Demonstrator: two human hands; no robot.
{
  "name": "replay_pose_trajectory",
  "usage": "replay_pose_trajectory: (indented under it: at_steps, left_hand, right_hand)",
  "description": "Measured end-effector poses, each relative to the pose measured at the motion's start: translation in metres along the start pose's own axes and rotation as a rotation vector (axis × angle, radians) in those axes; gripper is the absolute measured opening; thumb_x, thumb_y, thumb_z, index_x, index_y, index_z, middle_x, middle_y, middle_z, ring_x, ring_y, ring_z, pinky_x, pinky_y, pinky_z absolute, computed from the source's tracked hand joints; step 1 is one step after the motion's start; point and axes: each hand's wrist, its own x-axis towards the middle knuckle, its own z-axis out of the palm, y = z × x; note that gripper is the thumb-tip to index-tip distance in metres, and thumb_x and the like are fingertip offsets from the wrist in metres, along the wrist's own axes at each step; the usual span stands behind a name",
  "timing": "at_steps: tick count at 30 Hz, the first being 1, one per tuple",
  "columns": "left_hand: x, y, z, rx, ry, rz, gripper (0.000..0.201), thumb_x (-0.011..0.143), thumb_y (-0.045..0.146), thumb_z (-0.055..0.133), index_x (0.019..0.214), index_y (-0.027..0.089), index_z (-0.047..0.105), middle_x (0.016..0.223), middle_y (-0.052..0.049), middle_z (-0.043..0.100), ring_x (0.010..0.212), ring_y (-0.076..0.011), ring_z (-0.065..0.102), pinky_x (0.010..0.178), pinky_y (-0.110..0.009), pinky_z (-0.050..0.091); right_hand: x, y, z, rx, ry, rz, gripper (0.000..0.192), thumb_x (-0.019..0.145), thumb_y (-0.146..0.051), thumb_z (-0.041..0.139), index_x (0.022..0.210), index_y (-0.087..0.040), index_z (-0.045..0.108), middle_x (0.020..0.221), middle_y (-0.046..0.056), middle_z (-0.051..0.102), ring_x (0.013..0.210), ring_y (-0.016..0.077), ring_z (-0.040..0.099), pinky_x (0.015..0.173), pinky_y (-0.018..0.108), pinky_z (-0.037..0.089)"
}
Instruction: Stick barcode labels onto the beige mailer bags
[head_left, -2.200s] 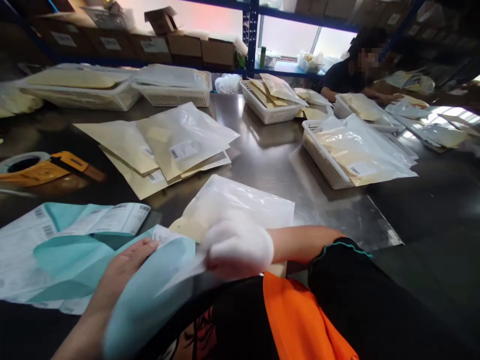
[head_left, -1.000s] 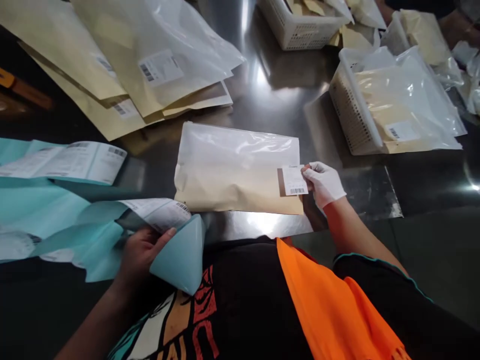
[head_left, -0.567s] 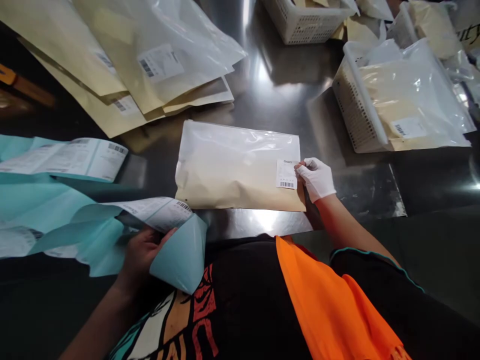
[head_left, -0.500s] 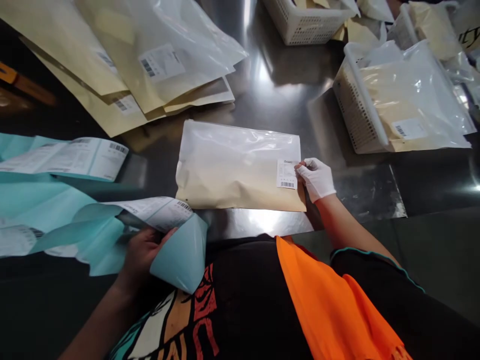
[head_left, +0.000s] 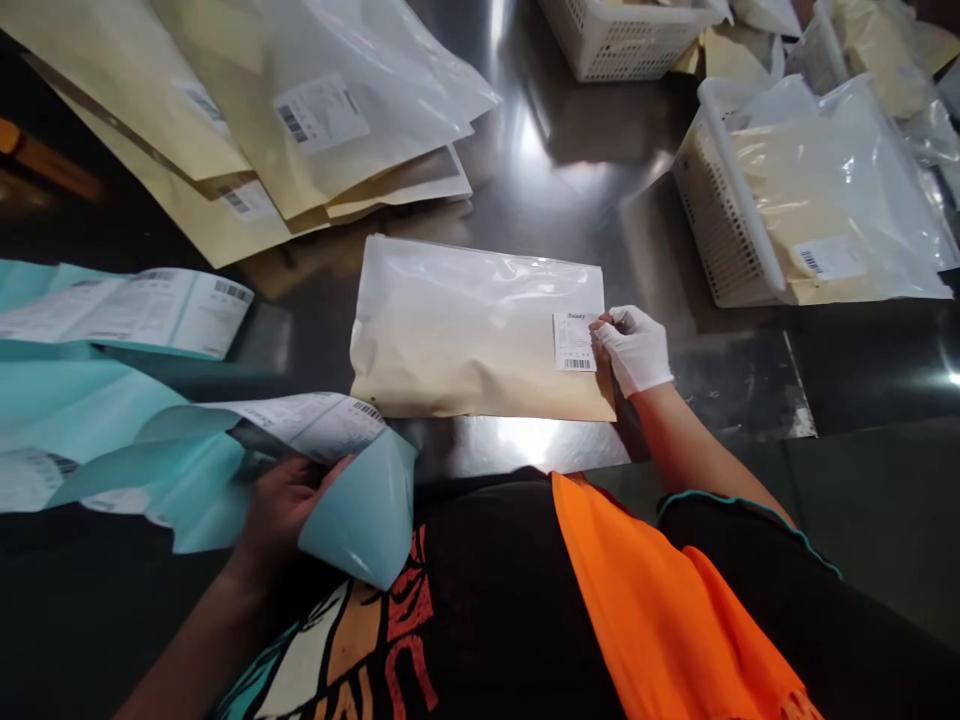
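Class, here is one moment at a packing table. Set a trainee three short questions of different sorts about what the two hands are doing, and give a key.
1. True or false: the gloved right hand touches the barcode label on the bagged packet.
2. What does the bare left hand hold?
A. tape dispenser
B. teal label backing sheet
C. basket
3. Fill in: the packet lies on a shiny ____ table.

Key: 1 true; 2 B; 3 metal.

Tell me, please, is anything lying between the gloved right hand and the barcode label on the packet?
Nothing visible does: the right hand already has its fingertips on the edge of the barcode label, which lies on the packet.
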Motion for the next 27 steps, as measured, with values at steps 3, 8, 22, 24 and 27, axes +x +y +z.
replay_pose_trajectory:
  at_steps: [3,8,22,24,27]
  left_hand:
    - [-0.002,0.005,0.000,-0.091,0.000,-0.046,0.045,0.067,0.065,0.083,0.064,0.021,0.071,0.057,-0.003,0.068,0.052,-0.0204,0.060,0.049,-0.029,0.047]
    - [-0.003,0.007,0.002,-0.111,0.034,-0.044,0.043,0.066,0.064,0.083,0.064,0.022,0.073,0.058,-0.004,0.069,0.055,-0.0214,0.062,0.052,-0.030,0.049]
    - [0.012,-0.028,-0.002,-0.152,0.036,-0.072,0.047,0.049,0.062,0.088,0.072,0.022,0.083,0.071,-0.009,0.078,0.067,-0.0287,0.071,0.057,-0.034,0.058]
    - [0.011,-0.022,-0.001,-0.166,0.029,-0.088,0.047,0.048,0.060,0.089,0.074,0.021,0.085,0.072,-0.009,0.079,0.067,-0.0299,0.073,0.058,-0.034,0.059]
    - [0.010,-0.008,0.000,-0.163,0.051,-0.091,0.045,0.046,0.059,0.090,0.070,0.021,0.083,0.070,-0.010,0.079,0.066,-0.0301,0.073,0.058,-0.035,0.060]
  right_hand:
    - [0.001,0.004,0.000,-0.043,-0.004,-0.003,0.023,0.068,-0.036,0.075,0.074,-0.022,0.058,0.061,-0.006,0.057,0.057,0.0113,0.050,0.054,0.024,0.040]
    - [0.001,0.008,0.001,-0.157,0.010,-0.043,0.022,0.068,-0.039,0.072,0.075,-0.022,0.059,0.065,-0.004,0.059,0.066,0.0147,0.055,0.061,0.026,0.043]
    - [-0.011,-0.005,0.009,-0.479,0.041,-0.141,0.015,0.079,-0.035,0.069,0.081,-0.021,0.063,0.076,0.001,0.068,0.072,0.0177,0.060,0.076,0.032,0.052]
    - [-0.013,-0.004,0.009,-0.512,0.035,-0.160,0.018,0.080,-0.037,0.070,0.084,-0.021,0.064,0.078,0.002,0.069,0.073,0.0187,0.061,0.077,0.033,0.053]
    - [-0.013,0.003,0.009,-0.572,0.033,-0.184,0.023,0.080,-0.041,0.071,0.089,-0.021,0.065,0.081,0.004,0.070,0.074,0.0204,0.063,0.078,0.035,0.055]
